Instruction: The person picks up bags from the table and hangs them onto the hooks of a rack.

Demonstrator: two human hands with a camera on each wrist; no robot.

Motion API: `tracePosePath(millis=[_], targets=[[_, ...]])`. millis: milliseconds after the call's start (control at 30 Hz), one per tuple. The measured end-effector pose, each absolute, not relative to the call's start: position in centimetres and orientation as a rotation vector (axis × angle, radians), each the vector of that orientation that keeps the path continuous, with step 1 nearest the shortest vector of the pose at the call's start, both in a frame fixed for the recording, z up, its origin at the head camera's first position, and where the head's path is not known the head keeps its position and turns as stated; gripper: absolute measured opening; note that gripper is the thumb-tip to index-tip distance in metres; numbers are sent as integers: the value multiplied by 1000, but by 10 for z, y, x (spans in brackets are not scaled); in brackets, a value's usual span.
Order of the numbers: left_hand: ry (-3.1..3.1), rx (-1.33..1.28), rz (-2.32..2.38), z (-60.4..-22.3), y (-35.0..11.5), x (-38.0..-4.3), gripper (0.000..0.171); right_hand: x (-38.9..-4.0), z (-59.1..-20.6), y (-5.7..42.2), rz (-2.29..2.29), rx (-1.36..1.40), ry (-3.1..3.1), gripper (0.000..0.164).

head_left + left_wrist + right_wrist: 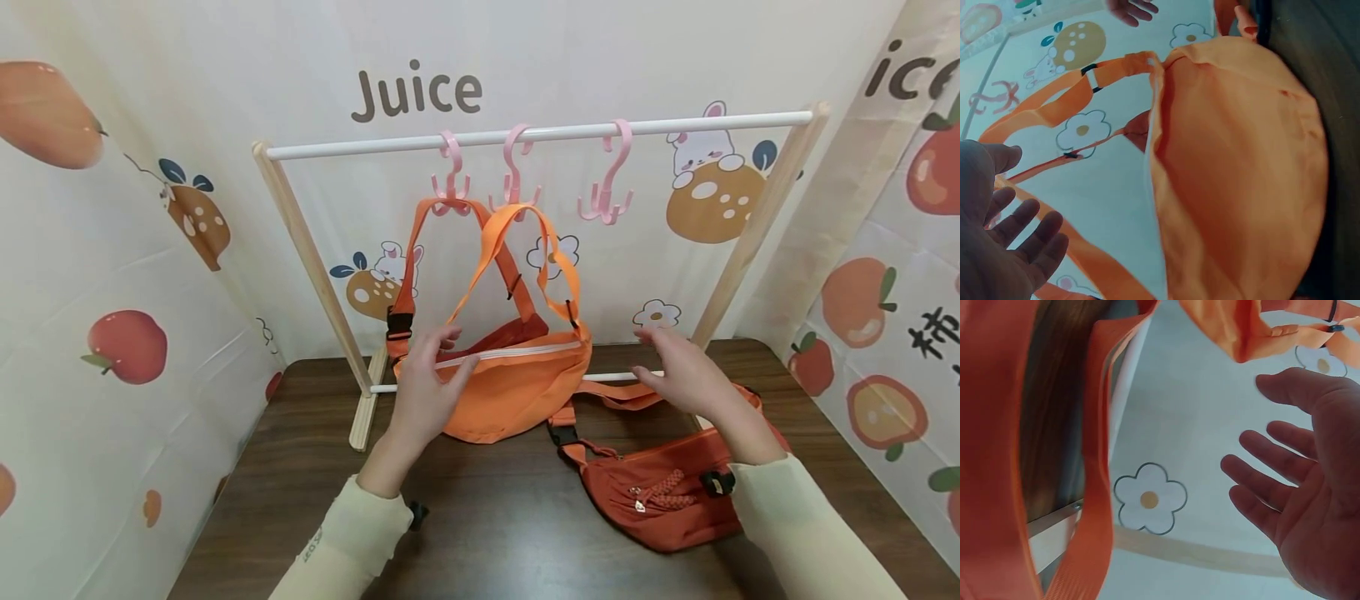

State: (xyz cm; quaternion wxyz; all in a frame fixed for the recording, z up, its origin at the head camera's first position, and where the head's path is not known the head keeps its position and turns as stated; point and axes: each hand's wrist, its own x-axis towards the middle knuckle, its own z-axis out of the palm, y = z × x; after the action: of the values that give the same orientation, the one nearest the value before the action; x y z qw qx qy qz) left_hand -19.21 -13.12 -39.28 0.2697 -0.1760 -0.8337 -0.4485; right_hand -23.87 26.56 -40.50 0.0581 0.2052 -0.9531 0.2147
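Observation:
A bright orange waist bag (510, 392) with a pale zipper hangs by its strap from the middle pink hook (514, 171). Behind it, a redder bag (517, 332) hangs by an orange strap from the left pink hook (452, 171); most of its body is hidden. My left hand (431, 387) is at the front bag's left end, fingers relaxed; in the left wrist view that hand (1004, 231) holds nothing. Right of the hanging bags, my right hand (690, 371) is in the air, empty, its fingers (1275, 459) loosely spread in the right wrist view.
A dark red waist bag (667, 492) lies on the wooden table (480, 517) at right, beneath my right forearm. The rack's white top rail (360, 147) also carries a third pink hook (606, 179) with nothing on it. Wooden legs (311, 258) stand at both sides.

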Motion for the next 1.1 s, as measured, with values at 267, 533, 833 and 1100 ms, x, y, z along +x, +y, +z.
tracePosePath(millis=[267, 533, 833, 1100], targets=[[-2326, -537, -1246, -410, -123, -192, 40, -240, -422, 275, 530, 658, -2995, 56], [-2432, -572, -1249, -423, -116, -191, 43, -246, -444, 286, 437, 731, -3031, 50], [-2556, -612, -1165, -430, -108, -193, 49, -253, -457, 289, 318, 740, -3034, 42], [-2714, -672, -1029, -435, -97, -193, 52, -252, -464, 291, 238, 803, -2993, 38]])
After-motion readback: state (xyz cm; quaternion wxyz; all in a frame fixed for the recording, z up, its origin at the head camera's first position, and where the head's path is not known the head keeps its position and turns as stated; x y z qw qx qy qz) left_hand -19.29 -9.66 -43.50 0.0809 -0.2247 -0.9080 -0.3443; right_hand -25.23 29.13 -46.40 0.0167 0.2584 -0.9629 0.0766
